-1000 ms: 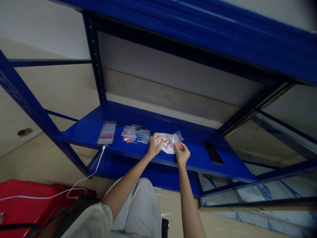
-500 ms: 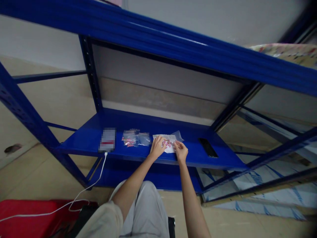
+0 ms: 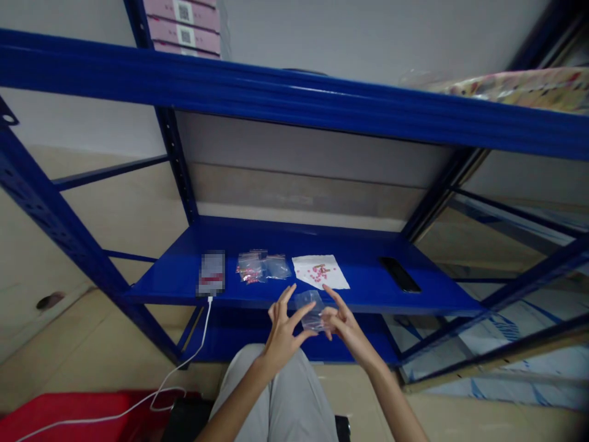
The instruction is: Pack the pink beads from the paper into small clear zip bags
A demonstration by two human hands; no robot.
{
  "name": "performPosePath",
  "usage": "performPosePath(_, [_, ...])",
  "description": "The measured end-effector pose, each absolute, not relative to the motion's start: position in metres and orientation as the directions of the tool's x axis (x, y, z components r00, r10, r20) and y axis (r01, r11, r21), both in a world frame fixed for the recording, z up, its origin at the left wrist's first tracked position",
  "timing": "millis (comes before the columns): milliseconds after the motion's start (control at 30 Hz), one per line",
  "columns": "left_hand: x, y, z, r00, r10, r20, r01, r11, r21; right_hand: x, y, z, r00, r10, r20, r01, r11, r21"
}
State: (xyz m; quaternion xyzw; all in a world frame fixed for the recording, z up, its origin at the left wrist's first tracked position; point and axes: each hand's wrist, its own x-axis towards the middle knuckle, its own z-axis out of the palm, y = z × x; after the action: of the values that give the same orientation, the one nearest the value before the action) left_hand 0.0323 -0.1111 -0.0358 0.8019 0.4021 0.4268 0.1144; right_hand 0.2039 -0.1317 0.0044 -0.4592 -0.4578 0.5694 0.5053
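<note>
A small clear plastic bag [image 3: 307, 301] is held up just in front of the shelf's front edge. My right hand [image 3: 345, 328] pinches its right side between thumb and bent fingers, the index finger stretched out. My left hand [image 3: 283, 328] is at the bag's left side with fingers spread; its index finger crosses in front of the plastic, and whether it presses on it is hard to see. Behind the hands, a white paper sheet [image 3: 301, 263] lies on the shelf, carrying several small pink beads [image 3: 317, 275] and a few small brownish-gold pieces [image 3: 324, 269].
Left of the paper lie clear bags with pink pieces [image 3: 251, 267] and a flat clear bag [image 3: 278, 266]. A blurred-out device [image 3: 211, 273] with a white cable [image 3: 202, 344] is farther left. A black phone [image 3: 400, 274] rests right. A blue beam [image 3: 294, 92] spans above.
Both hands have left the paper and come back toward me. The clear bag from the paper's right corner is now between them, and the beads are uncovered. The view has tilted up.
</note>
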Motion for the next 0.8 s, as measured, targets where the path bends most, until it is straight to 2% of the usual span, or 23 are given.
performPosePath(67, [0.017,-0.131,-0.023,0.293,0.755,0.587,0.513,-0.642,0.570,0.191,-0.153,0.019,-0.116,0.989,-0.092,-0.166,-0.111,-0.980])
performPosePath(133, [0.005,-0.146,-0.008,0.215,0.823,0.526,0.440,-0.562,0.700,0.180,-0.167,0.031,-0.085,0.993,-0.080,-0.145,-0.092,-0.985])
performPosePath(233, [-0.009,-0.161,0.016,0.061,0.945,0.322,0.258,-0.326,0.909,0.165,-0.182,0.047,0.013,0.998,0.058,0.000,0.058,-0.998])
performPosePath(300, [-0.017,-0.171,0.030,0.093,0.970,0.223,0.136,-0.234,0.963,0.152,-0.192,0.055,0.044,0.989,0.144,0.089,0.140,-0.986])
performPosePath(433, [-0.031,-0.197,0.049,0.163,0.961,0.225,0.076,-0.239,0.968,0.128,-0.213,0.064,0.115,0.982,0.152,0.086,0.142,-0.986])
performPosePath(633, [-0.044,-0.228,0.052,-0.059,0.962,0.266,0.129,-0.257,0.958,0.116,-0.243,0.059,0.093,0.978,0.186,0.130,0.173,-0.976])
performPosePath(800, [-0.047,-0.240,0.051,-0.019,0.953,0.304,0.145,-0.298,0.944,0.108,-0.254,0.058,0.140,0.962,0.234,0.134,0.215,-0.967])
